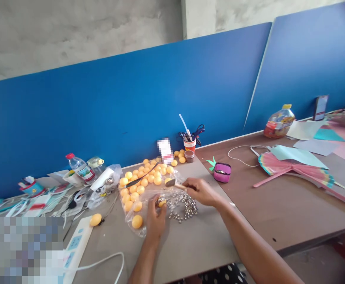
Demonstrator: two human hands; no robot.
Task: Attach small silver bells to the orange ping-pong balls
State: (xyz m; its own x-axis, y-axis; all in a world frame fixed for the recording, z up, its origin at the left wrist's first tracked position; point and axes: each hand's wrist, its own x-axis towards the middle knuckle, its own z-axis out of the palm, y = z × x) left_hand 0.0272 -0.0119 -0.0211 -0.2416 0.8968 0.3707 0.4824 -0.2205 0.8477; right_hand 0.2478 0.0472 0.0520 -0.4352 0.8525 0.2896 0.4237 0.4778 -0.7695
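Fingers of my left hand (156, 215) are closed round an orange ball (162, 202) that has something shiny on its top. To the right, my right hand (199, 191) grips a brush-like tool (175, 184) with a dark tip and a light handle, its tip pointing left above the ball. Small silver beads (187, 207) lie in a pile on the table between and below my hands. Behind my left hand, many orange balls (144, 182) rest on a clear plastic bag (131, 221), with a dark strap (139, 179) across them.
A power strip (78, 244), a loose orange ball (96, 219) and a water bottle (80, 169) are at the left. Behind stand a pen cup (189, 146) and small jar (189, 156). A purple pouch (222, 172), pink fan (293, 167) and large bottle (279, 122) are at right.
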